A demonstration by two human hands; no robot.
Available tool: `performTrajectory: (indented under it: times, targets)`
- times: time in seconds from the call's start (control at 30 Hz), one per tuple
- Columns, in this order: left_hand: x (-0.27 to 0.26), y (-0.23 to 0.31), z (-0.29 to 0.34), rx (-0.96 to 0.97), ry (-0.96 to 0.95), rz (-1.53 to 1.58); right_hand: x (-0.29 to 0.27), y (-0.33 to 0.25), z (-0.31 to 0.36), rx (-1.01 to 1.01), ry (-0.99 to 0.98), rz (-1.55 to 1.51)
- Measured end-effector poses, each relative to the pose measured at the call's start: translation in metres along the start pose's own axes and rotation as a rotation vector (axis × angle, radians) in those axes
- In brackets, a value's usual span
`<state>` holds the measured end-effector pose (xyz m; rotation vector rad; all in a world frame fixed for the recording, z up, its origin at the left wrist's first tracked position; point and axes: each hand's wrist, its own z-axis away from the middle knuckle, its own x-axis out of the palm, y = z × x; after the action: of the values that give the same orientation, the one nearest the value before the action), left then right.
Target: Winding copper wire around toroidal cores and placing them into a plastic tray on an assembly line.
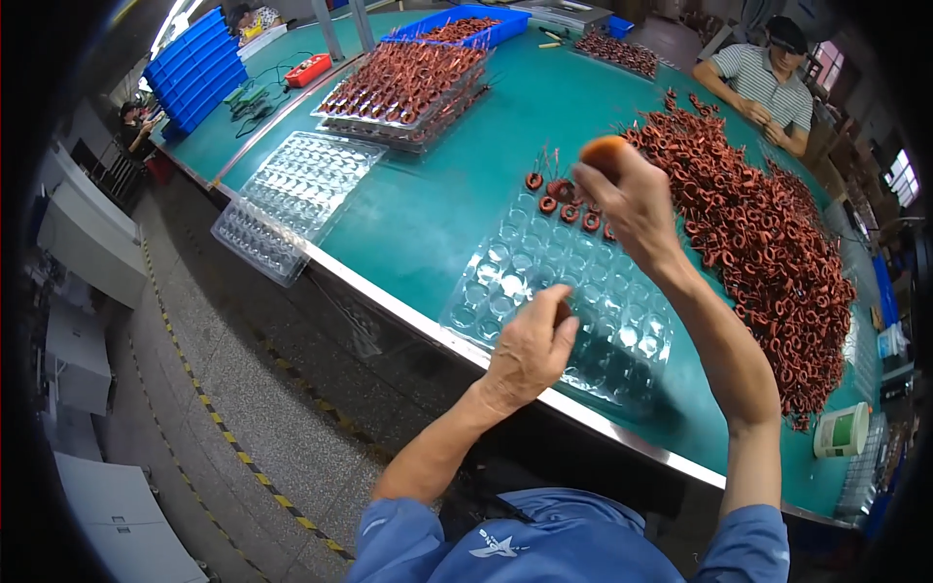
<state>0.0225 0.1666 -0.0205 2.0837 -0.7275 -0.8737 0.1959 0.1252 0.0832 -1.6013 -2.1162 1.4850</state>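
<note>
Right hand (627, 189) curls over the clear tray's (486, 291) far side, pinch unclear; left hand (530, 345) half-curled, contents hidden! Red rings (591, 222) line that far side, more heaped right: likely light, hard. Grip rims, spare delicate wires (554, 156).

On the table (418, 214) before you lies a tray (607, 291), with coils (570, 213) in its far end. To its right spreads a heap of coils (758, 214), a co-worker (777, 92) behind it and a tub (841, 430) at its near end. Farther left, overlapping trays (311, 175) jut past the table's edge; beyond them stand loaded trays (374, 131), a filled bin (505, 17) behind these, and stacked bins (194, 73) at far left.
</note>
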Motion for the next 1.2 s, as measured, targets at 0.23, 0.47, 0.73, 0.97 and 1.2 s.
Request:
performTrajectory:
  times: [0.23,0.47,0.73,0.97,1.2]
  targets:
    - [0.003,0.009,0.000,0.047,-0.018,0.025,0.072,0.089,-0.036,-0.074,-0.152,0.230]
    - [0.006,0.001,-0.006,0.066,0.034,-0.024,0.002,0.065,-0.040,-0.386,0.001,0.486]
    - [0.000,0.005,-0.004,0.014,-0.027,-0.066,-0.206,0.022,0.102,0.077,-0.454,0.917]
    - [0.012,0.012,-0.001,0.109,-0.081,-0.159,-0.247,0.055,0.222,-0.070,-0.573,1.297]
    - [0.009,0.011,0.003,0.217,-0.086,-0.183,-0.236,0.068,0.219,-0.144,-0.468,0.852]
